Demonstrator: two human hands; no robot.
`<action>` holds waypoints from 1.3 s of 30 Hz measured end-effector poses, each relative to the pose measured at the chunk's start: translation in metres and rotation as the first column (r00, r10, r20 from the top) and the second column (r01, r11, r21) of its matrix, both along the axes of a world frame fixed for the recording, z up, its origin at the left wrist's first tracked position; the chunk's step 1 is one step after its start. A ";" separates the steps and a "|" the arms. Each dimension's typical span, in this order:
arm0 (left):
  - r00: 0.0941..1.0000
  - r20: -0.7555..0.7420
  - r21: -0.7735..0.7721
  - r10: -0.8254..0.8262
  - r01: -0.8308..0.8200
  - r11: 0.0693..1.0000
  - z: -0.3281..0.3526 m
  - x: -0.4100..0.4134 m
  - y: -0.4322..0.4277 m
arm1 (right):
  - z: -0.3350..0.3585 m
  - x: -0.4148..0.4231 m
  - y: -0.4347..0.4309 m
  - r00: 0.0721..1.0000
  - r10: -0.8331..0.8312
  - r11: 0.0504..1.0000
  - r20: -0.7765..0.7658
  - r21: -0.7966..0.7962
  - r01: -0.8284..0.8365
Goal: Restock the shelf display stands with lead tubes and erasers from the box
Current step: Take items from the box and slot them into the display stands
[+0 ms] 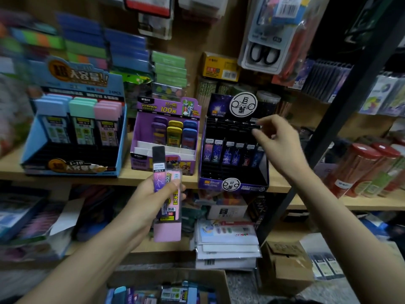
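Note:
My left hand grips two lead tubes in front of the shelf edge: a slim black-and-purple tube and a larger pink tube hanging cap down. My right hand reaches over the dark purple constellation display stand and pinches a slim black lead tube at its back row. A purple display stand holds purple, yellow and blue cases. The blue display stand at left holds blue, green and pink tubes. The cardboard box of stock sits at the bottom.
A wooden shelf carries the three stands. A black upright post stands right of my right hand. Red-capped cylinders fill the right shelf. Packaged scissors hang above. A small carton and stacked paper packs lie below.

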State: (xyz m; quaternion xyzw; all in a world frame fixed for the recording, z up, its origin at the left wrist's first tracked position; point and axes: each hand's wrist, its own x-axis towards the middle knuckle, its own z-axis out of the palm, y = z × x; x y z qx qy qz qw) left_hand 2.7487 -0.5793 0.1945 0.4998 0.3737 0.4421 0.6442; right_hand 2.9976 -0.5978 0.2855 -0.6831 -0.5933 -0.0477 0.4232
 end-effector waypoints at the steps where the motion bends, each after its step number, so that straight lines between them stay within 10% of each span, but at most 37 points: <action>1: 1.000 -0.018 0.007 -0.021 0.021 1.000 0.000 -0.002 -0.001 | 0.001 -0.020 -0.003 0.993 0.096 0.994 -0.071 -0.052 -0.099; 8: 0.988 -0.027 0.031 -0.153 0.154 0.988 0.001 -0.009 -0.010 | -0.029 -0.129 -0.011 0.745 0.381 0.772 -0.548 -0.255 -0.582; 21: 0.988 0.011 -0.042 -0.154 0.154 0.987 0.010 -0.037 -0.013 | -0.001 -0.113 0.022 0.434 0.344 0.857 -0.832 0.089 -0.508; 27: 0.994 0.053 -0.027 -0.099 0.100 0.995 0.016 -0.049 -0.011 | -0.003 -0.063 0.037 0.835 0.249 0.968 -0.490 0.119 -0.219; 39: 0.998 0.056 -0.034 -0.012 0.014 0.999 0.015 -0.058 -0.009 | -0.028 -0.034 0.047 0.894 0.216 0.976 -0.393 0.088 -0.198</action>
